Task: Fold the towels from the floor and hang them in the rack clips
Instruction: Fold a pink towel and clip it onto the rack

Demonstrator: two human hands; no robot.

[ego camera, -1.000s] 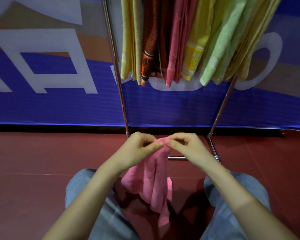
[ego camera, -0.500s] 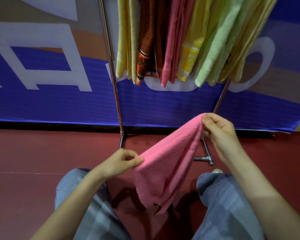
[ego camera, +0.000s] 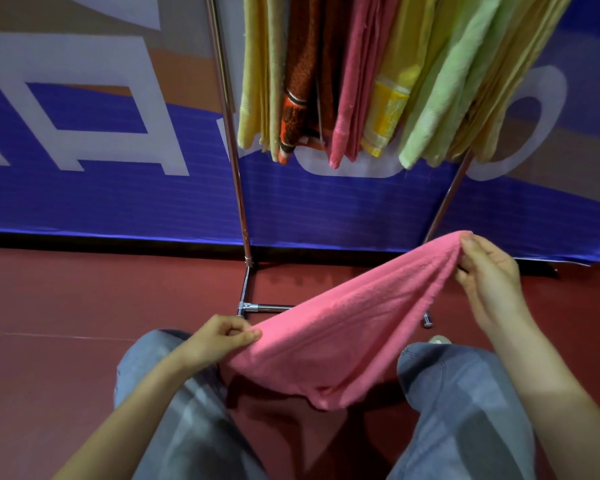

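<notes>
Both hands are held out over the knees: the right hand (ego camera: 487, 271) is raised, fingers pinched on one corner of the pink towel (ego camera: 340, 341), while the left hand (ego camera: 219, 337) is kept lower, thumb and fingers clamped on the opposite corner. Between them the towel is stretched, sagging above the dark red floor (ego camera: 66, 306). Behind, folded towels (ego camera: 378, 81) are hung on a chrome rack (ego camera: 234, 168) against a blue banner (ego camera: 101, 202).

Pink towel (ego camera: 343, 337) stretched between left hand (ego camera: 219, 337), right hand (ego camera: 489, 275)
</notes>
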